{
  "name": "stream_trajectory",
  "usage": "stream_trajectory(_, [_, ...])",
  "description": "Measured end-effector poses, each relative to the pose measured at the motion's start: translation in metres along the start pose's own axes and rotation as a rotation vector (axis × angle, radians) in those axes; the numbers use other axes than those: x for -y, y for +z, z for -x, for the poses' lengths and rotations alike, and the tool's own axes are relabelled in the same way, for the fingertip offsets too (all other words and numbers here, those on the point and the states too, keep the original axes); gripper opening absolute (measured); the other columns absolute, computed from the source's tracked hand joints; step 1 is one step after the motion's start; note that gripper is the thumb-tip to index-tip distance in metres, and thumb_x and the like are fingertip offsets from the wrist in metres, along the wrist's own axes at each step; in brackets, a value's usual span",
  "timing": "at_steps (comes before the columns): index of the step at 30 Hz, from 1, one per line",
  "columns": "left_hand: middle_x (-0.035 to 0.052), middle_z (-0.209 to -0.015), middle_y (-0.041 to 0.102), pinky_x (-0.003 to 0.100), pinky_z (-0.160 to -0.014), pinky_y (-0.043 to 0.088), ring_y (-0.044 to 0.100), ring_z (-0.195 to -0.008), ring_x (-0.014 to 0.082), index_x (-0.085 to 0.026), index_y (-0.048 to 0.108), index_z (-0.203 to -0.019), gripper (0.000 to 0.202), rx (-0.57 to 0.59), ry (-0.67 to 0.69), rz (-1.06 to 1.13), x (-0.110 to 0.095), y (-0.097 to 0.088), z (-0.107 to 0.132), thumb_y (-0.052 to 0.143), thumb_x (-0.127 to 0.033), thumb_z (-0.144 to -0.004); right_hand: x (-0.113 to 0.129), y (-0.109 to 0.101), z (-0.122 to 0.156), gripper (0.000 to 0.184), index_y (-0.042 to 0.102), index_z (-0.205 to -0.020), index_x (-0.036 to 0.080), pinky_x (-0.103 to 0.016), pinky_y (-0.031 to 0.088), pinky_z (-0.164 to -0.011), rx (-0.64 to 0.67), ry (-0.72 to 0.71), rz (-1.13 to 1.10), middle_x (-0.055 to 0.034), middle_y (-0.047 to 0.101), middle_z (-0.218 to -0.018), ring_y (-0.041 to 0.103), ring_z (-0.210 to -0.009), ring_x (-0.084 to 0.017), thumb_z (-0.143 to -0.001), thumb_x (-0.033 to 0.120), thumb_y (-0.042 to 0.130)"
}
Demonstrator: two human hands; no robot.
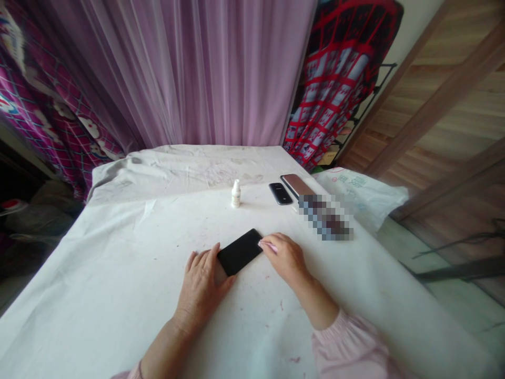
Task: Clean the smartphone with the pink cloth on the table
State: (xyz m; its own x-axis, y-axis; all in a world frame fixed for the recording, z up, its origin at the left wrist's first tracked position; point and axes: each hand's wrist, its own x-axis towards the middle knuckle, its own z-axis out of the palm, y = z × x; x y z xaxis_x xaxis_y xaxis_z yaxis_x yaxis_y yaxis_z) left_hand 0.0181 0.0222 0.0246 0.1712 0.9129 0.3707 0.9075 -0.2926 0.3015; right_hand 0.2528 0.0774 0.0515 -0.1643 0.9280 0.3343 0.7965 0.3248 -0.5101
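Black rectangular glass-faced phone (240, 252), centre of frame, lying on white-covered worktop (118, 273). Left hand (200, 279): fingers grasping its lower-left end. Right hand (284, 258): fingers pinching slim pink-and-white tool (270, 246) at its upper-right end. Possible mishap: sideways skid, from slack left-hand hold under pressure.

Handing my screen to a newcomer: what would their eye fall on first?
The black phone stands out against the white cloth, held at its left end by the left hand, while the right hand holds a small pinkish item near its right end. Beyond it stands a white bottle, and a purple curtain fills the background.
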Motion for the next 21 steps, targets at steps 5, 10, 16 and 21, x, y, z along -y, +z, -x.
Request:
stream_trajectory(5, [0.0142, -0.123, 0.066, 0.056, -0.105, 0.039, 0.062, -0.113, 0.0321, -0.019, 0.034, -0.142, 0.069, -0.016, 0.055, 0.016, 0.011, 0.0, 0.006, 0.061, -0.036, -0.082, 0.004, 0.002, 0.005, 0.011, 0.068, -0.078, 0.023, -0.024, 0.044, -0.07, -0.014, 0.005, -0.024, -0.0003, 0.071, -0.08, 0.064, -0.076, -0.015, -0.085, 0.021, 0.061])
stream_trajectory(10, [0.0159, -0.127, 0.063, 0.058, -0.108, 0.034, 0.058, -0.118, 0.0329, -0.019, 0.031, -0.145, 0.072, 0.003, 0.098, 0.018, 0.013, -0.001, 0.008, 0.062, -0.041, -0.084, 0.009, 0.001, 0.023, 0.011, 0.069, -0.079, 0.024, -0.024, 0.045, -0.068, -0.032, 0.012, -0.025, -0.001, 0.069, -0.079, 0.065, -0.074, -0.015, -0.085, 0.021, 0.06])
stream_trajectory(16, [0.0119, -0.118, 0.064, 0.058, -0.109, 0.034, 0.059, -0.111, 0.0312, -0.022, 0.047, -0.137, 0.068, 0.025, 0.106, 0.041, 0.006, 0.0, 0.009, 0.069, -0.049, -0.078, 0.019, 0.004, 0.052, 0.015, 0.07, -0.081, 0.024, -0.023, 0.047, -0.067, -0.04, 0.014, -0.088, -0.0033, 0.068, -0.08, 0.065, -0.072, -0.016, -0.088, 0.024, 0.056])
stream_trajectory(21, [0.011, -0.116, 0.064, 0.059, -0.109, 0.034, 0.059, -0.11, 0.0313, -0.023, 0.055, -0.13, 0.061, 0.042, 0.076, 0.08, 0.002, -0.003, 0.008, 0.07, -0.048, -0.077, 0.022, 0.005, 0.041, 0.016, 0.071, -0.082, 0.024, -0.023, 0.047, -0.07, 0.003, 0.016, -0.075, -0.0031, 0.068, -0.082, 0.065, -0.077, -0.016, -0.088, 0.023, 0.057])
